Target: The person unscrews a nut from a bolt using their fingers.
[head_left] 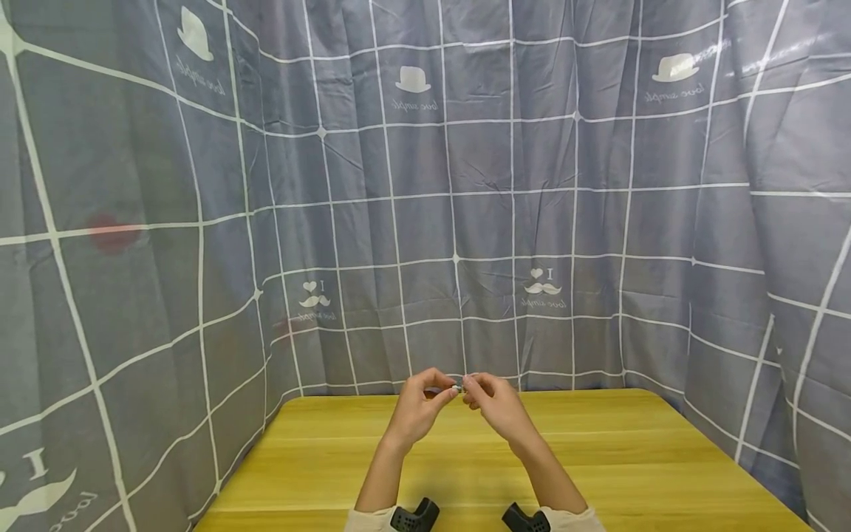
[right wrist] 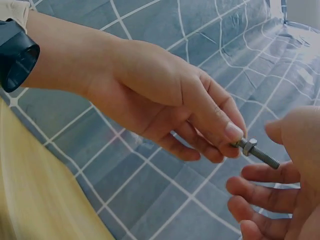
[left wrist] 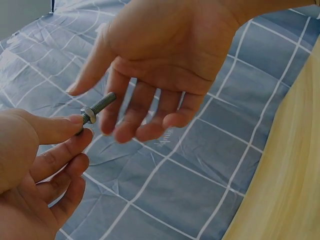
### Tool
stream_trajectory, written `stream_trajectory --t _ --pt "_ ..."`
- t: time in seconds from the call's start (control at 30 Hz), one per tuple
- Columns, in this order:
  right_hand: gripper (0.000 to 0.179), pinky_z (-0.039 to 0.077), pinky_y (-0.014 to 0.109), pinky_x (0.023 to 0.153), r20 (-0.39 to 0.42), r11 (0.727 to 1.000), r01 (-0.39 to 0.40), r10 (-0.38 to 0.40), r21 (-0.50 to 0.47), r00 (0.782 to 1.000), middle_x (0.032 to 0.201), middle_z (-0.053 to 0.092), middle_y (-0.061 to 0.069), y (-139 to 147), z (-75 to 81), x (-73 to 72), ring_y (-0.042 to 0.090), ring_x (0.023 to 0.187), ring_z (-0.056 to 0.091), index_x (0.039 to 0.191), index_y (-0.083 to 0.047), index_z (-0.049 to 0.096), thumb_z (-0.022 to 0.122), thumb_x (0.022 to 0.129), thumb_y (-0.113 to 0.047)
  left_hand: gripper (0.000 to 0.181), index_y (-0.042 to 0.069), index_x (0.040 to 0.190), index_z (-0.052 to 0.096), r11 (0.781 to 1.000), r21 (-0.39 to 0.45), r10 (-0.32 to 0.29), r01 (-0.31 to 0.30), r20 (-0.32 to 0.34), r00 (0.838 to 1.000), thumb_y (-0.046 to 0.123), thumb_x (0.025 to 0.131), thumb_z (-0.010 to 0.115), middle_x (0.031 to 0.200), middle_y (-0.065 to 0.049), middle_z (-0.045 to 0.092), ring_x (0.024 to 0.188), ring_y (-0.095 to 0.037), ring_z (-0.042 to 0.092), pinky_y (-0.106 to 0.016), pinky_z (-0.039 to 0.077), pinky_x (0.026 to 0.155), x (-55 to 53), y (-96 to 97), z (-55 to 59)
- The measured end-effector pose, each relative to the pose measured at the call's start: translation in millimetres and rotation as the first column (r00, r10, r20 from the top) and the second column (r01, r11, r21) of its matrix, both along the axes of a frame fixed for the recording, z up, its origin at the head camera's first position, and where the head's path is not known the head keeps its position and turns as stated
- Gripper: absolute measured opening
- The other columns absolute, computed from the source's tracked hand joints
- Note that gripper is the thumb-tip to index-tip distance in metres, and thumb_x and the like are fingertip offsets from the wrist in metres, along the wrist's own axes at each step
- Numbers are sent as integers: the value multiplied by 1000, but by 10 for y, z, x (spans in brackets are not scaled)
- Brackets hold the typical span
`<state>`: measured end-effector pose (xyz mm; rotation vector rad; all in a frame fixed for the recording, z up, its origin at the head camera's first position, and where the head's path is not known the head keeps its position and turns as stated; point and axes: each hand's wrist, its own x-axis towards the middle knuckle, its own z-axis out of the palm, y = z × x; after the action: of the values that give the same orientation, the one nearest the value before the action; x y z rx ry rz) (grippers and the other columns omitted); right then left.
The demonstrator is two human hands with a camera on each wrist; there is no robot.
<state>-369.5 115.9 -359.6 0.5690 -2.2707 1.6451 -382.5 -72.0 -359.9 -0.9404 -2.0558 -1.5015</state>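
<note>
Between thumb and index finger, my left hand (head_left: 414,415) pinches one end of a metal bolt (left wrist: 105,103). A hex nut (left wrist: 89,115) sits on the thread, close to those fingertips. The bolt's threaded end points toward my right hand (head_left: 503,414). In the right wrist view, the right hand (right wrist: 295,175) has its thumb and loosely bent fingers spread apart around the free end of the bolt (right wrist: 266,159), gripping nothing. The left fingertips hide the pinched end. Both hands are raised over the far part of the table in the head view.
The yellow wood-grain table (head_left: 465,473) lies beneath the forearms. A grey-blue curtain (head_left: 479,222) with white grid lines hangs around its back and sides. Each wrist carries a black device, such as the left wrist device (head_left: 415,516).
</note>
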Motion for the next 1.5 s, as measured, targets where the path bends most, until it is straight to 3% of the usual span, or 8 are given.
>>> stream_trajectory --t 0.2,0.33,0.5,0.73,0.9,1.1,1.33,1.5 --pt "32 55 40 79 -24 1000 -17 17 9 1000 88 67 6 1 -9 -13 22 81 65 97 -3 71 58 108 -30 7 3 100 73 1000 2 -5 5 -17 1000 10 99 71 101 -7 72 93 -24 66 -37 54 84 8 3 8" --pt "17 55 46 85 -59 999 -40 40 -4 997 108 68 8 15 -8 5 27 98 66 115 -5 68 67 103 -17 7 3 101 73 1000 7 -8 8 -2 1000 9 99 71 101 -6 72 95 -26 66 -36 54 85 -1 -2 7" --pt "43 55 50 88 -45 999 -32 31 -27 999 122 67 10 9 -8 14 29 107 65 138 -7 57 72 100 -20 6 6 100 72 1000 6 -4 4 21 1000 11 99 71 101 -2 71 96 -25 66 -36 53 87 -7 -7 0" --pt "17 53 42 82 -55 996 3 -8 -91 998 90 70 7 -42 -6 31 28 88 66 111 -1 69 64 104 -15 4 3 100 72 999 34 1 -2 27 1000 6 100 69 99 -6 70 94 -27 66 -38 54 84 25 16 -4" --pt "11 54 42 89 -103 995 -23 12 -102 995 100 71 7 -25 -1 17 28 98 67 110 -1 70 68 101 -7 3 5 100 72 999 37 -1 0 20 1000 5 99 69 98 -4 70 96 -29 66 -38 54 85 19 21 -3" --pt "27 54 48 89 -129 996 -33 22 -87 991 117 68 11 0 -9 -6 29 106 66 123 -4 67 73 98 -8 6 3 101 72 999 38 -7 6 22 1000 9 99 71 97 -2 70 97 -27 65 -37 53 86 -5 11 -13" --pt "15 53 40 84 -88 995 -21 13 -100 996 97 70 7 -2 -21 11 26 93 64 109 -2 73 66 103 -15 3 7 101 73 999 34 -6 6 23 1000 7 99 70 98 -3 70 96 -28 66 -36 54 85 6 17 -11" --pt "14 55 44 90 -118 996 -40 30 -84 993 109 71 9 5 -11 0 30 103 67 113 -3 70 71 99 -7 3 6 101 73 999 41 -9 8 28 1000 8 100 70 97 -3 69 96 -29 65 -36 53 85 5 19 -13"
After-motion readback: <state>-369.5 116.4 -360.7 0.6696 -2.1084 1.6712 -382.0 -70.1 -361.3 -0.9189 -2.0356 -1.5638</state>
